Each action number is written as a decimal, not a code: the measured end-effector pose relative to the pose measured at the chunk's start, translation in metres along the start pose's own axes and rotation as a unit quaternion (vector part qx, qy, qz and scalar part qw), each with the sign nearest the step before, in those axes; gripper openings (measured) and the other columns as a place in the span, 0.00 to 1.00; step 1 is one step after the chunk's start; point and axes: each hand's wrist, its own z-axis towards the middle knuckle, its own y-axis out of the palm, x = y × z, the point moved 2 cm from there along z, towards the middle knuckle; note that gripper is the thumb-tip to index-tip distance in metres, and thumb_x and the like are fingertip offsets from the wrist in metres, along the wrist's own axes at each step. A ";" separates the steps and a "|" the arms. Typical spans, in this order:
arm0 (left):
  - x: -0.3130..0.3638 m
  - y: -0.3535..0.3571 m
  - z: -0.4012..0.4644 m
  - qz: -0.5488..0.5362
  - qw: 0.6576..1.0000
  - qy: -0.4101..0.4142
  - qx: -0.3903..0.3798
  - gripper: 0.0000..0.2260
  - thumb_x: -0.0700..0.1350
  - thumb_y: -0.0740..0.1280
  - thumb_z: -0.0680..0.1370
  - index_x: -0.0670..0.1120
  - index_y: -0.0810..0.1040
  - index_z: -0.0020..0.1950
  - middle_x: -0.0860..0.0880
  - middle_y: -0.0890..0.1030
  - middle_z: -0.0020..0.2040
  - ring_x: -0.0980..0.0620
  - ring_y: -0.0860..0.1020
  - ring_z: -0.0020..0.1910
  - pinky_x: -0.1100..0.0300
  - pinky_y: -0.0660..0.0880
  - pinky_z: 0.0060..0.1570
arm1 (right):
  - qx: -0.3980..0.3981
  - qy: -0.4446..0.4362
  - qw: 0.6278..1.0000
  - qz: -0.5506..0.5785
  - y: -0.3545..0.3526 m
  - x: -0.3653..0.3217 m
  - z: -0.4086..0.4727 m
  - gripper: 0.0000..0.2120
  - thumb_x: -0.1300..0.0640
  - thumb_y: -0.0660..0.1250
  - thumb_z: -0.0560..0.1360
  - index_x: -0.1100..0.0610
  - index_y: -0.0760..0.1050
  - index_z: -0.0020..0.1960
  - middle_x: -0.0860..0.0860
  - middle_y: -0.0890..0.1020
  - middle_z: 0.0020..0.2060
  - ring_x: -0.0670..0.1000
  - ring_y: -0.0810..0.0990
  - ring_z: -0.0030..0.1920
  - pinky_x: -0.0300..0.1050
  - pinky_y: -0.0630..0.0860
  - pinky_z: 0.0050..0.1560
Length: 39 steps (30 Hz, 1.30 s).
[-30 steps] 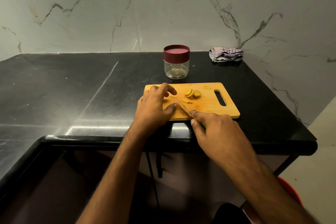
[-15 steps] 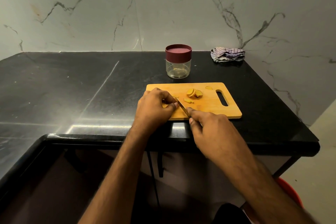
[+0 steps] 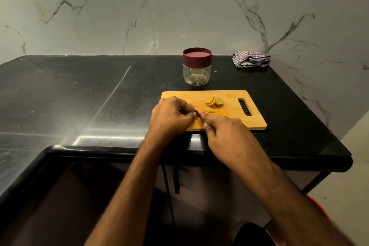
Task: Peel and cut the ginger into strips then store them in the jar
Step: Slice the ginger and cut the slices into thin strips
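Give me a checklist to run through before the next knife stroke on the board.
1. Right hand grips knife: ok.
2. Left hand steadies the ginger piece: cannot tell, the piece is hidden under the fingers.
3. Left fingertips clear of the blade: not ok, thumb sits right beside it.
4. Cutting board flat on counter: ok.
5. Cut slices out of the blade's path: ok.
6. Jar open for strips: not ok, lid on.

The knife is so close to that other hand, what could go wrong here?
1. The knife blade sits right beside the left hand thumb, so a slip could nick it.
2. The cutting board lies near the counter edge; pressing could shift it.
3. The jar is closed by its maroon lid, so a sticky hand would need to open it before storing the ginger slices.
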 end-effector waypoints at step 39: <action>-0.002 -0.001 -0.004 -0.005 1.000 0.016 0.026 0.03 0.48 0.73 0.77 0.54 0.85 0.49 0.56 0.77 0.51 0.54 0.77 0.53 0.57 0.75 0.54 | 0.018 0.005 0.999 0.032 -0.010 0.006 -0.022 0.20 0.46 0.54 0.82 0.40 0.64 0.73 0.45 0.78 0.43 0.45 0.80 0.42 0.42 0.81 0.46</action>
